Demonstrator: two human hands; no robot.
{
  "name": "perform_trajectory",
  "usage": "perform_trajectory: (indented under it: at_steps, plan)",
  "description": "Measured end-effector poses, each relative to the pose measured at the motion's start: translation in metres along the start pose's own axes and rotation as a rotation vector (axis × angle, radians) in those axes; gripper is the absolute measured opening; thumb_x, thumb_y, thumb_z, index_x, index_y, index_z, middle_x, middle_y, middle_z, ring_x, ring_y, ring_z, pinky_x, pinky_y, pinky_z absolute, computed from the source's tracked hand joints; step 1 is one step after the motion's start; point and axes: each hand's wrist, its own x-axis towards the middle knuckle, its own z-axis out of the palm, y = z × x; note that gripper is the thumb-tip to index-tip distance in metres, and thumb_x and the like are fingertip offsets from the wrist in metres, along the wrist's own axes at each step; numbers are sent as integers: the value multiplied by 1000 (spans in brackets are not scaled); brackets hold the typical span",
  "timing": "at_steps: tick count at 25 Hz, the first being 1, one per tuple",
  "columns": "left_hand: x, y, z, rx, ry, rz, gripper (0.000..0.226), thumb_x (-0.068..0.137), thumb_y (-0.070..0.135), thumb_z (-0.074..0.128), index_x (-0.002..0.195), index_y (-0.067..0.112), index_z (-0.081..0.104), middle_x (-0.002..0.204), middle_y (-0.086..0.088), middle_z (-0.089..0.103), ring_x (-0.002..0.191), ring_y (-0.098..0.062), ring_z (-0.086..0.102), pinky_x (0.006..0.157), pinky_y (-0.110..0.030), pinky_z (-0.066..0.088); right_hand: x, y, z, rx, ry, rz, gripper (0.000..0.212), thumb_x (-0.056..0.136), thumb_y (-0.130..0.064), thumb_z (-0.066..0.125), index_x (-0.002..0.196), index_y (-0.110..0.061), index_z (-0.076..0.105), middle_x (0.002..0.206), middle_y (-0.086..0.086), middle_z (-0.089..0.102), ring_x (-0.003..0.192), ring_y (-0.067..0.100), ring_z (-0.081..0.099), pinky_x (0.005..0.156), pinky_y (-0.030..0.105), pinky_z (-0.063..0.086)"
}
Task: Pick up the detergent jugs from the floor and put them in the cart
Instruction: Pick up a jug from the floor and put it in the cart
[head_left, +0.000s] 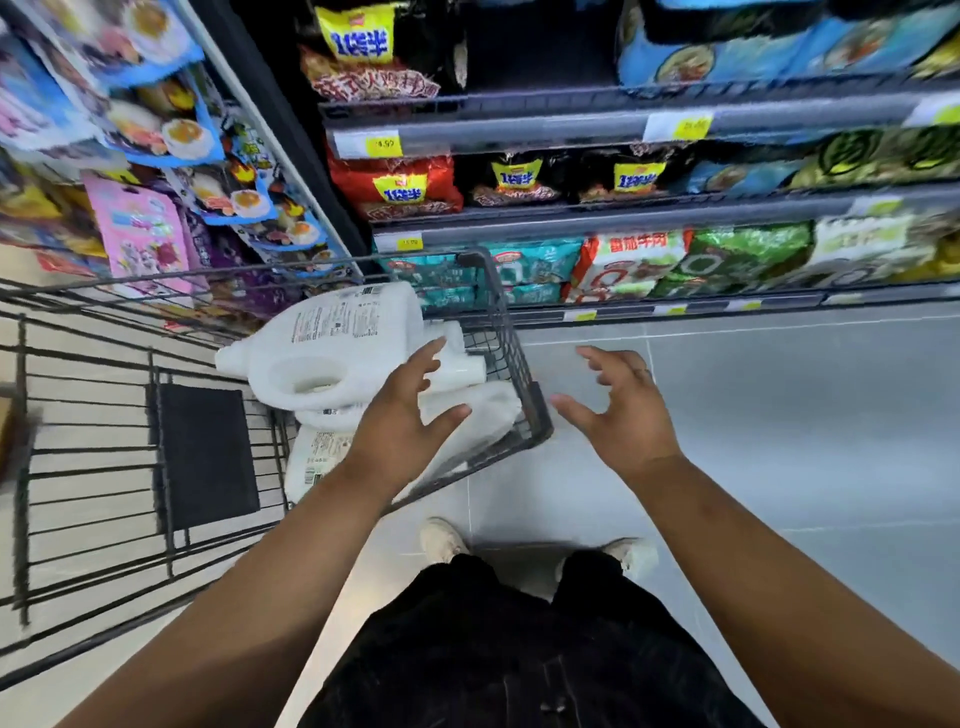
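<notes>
- Standing at the far left is the wire cart (93, 415), its dark grid sides angled across the pale floor (753, 415), with a black panel (208, 457) set in its near wall.
- Inside the cart's right-hand end lie white detergent jugs: the top jug (332, 343) rests on its side, handle loop facing me, printed label up, its cap pointing left.
- Under it sits a lower jug (317, 457), label partly visible through the bars; a third white shape by the cart's corner may be another jug, though blur keeps me from being sure.
- My left hand (405, 415) hovers over the jugs at the cart's corner, its grip loose, fingers spread, holding nothing.
- My right hand (618, 410) hangs outside the cart over bare floor, grip likewise unclenched and empty, fingers curled a little.
- Behind both hands, store shelves (623, 213) carry bright snack packets and yellow price tags.
- Below, my dark trousers (519, 649) and two light shoes (441, 540) stand on the grey tiles, just beside the cart.
</notes>
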Motion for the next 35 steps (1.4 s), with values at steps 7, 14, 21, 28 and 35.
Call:
perform_trajectory:
  at_steps: [7, 14, 21, 28, 35]
  plan:
    - [32, 146, 129, 55, -147, 159, 63, 85, 34, 73, 141, 39, 43, 140, 6, 53, 124, -9, 52, 101, -42, 50, -11, 101, -166, 116, 213, 147, 58, 79, -36, 77, 132, -26, 56, 123, 2, 50, 106, 16, 56, 91, 32, 48]
    - [42, 302, 288, 128, -366, 373, 63, 86, 35, 72, 141, 37, 43, 139, 7, 52, 120, -7, 52, 97, -40, 52, -54, 214, -334, 186, 479, 328, 59, 81, -38, 75, 135, -30, 50, 126, 1, 47, 104, 10, 53, 91, 30, 48]
    - [61, 441, 442, 267, -624, 569, 68, 88, 39, 69, 146, 37, 34, 144, 5, 47, 127, -11, 47, 98, -32, 43, -97, 305, -458, 243, 771, 531, 62, 81, -39, 74, 137, -32, 46, 126, 1, 46, 98, 14, 53, 83, 25, 42]
    - [99, 566, 600, 242, -907, 693, 64, 89, 36, 68, 144, 37, 36, 143, 5, 46, 125, -12, 48, 102, -43, 46, -94, 392, -575, 274, 962, 732, 61, 82, -37, 74, 136, -36, 45, 123, -1, 46, 94, 15, 58, 78, 26, 43]
    - [127, 691, 733, 279, -1128, 781, 65, 89, 33, 69, 145, 33, 36, 144, 2, 46, 124, -14, 49, 103, -41, 46, -76, 460, -669, 296, 1165, 874, 63, 81, -39, 74, 137, -36, 44, 121, -4, 45, 92, 8, 55, 78, 26, 44]
